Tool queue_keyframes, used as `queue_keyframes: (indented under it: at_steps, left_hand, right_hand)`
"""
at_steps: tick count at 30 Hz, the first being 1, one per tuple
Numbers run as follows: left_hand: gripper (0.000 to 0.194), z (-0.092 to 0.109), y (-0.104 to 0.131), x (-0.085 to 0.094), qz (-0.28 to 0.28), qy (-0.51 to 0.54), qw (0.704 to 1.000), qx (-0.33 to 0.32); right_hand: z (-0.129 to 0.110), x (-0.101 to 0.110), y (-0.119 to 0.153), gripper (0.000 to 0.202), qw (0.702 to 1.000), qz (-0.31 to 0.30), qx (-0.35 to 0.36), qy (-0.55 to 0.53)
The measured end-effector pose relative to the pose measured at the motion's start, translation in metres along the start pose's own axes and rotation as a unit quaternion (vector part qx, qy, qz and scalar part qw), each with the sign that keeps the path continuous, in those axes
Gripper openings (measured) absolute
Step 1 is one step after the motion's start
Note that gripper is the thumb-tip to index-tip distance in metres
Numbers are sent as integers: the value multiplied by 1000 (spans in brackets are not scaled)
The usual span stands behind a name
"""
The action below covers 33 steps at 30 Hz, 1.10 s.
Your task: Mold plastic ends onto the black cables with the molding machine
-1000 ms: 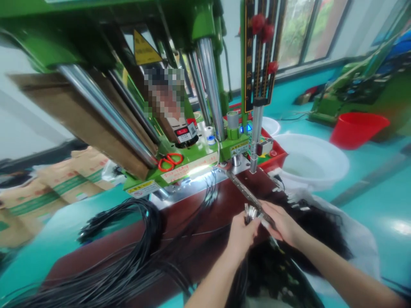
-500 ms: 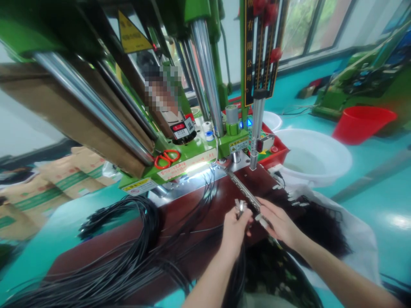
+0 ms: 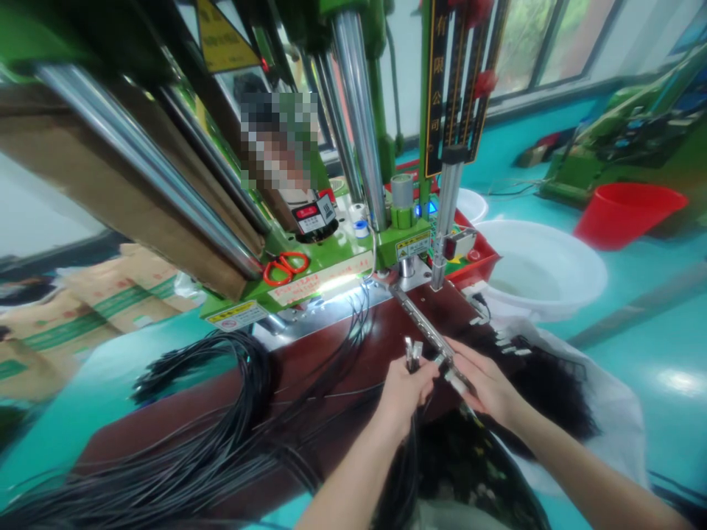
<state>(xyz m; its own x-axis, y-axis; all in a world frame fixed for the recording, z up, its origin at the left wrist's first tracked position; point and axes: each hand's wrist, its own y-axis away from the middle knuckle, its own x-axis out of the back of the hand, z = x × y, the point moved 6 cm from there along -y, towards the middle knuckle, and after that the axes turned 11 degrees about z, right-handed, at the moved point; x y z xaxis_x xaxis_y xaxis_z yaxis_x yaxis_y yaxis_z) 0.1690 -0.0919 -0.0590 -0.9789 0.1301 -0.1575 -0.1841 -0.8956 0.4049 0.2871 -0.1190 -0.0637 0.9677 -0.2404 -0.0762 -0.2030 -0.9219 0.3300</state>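
My left hand [image 3: 406, 386] is closed round several black cables, whose silvery connector ends [image 3: 413, 352] stick up above the fingers; the cables hang down below it. My right hand [image 3: 480, 379] is wrapped round the near end of a long metal bar [image 3: 423, 324] with slots along it. The far end of the bar reaches the machine's metal plate. Beside the right fingers, small pale connector pieces [image 3: 456, 381] lie against the bar. The left fingertips are close to them; whether they touch cannot be made out.
A green press [image 3: 353, 258] with steel columns stands ahead, red-handled scissors [image 3: 286, 269] on its base. Black cable bundles [image 3: 221, 412] spread over the brown table [image 3: 138, 442] at left. More cables [image 3: 546, 383] lie on white cloth at right, near a white basin [image 3: 541, 265].
My left hand has come slightly closer to the bar and its fingertips have moved toward the pieces beside my right fingers. The view has shifted a little.
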Motion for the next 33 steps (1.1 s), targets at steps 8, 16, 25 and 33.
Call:
queue_keyframes:
  at_steps: [8,16,25,33]
  left_hand:
    - [30,-8,-3,7,29,-25,999,-12]
    - [29,1,-6,26,153,64,983,-78]
    - [31,-2,-6,14,62,-8,998,-12]
    - [33,-4,-10,15,54,-9,998,4]
  right_hand:
    - [5,-4,-1,65,994,-67,58,59]
    - [-1,-1,2,66,1000,0,-18,-5]
    - [1,-1,-3,71,998,-52,10,36]
    - [3,-1,-4,69,995,-79,9,62]
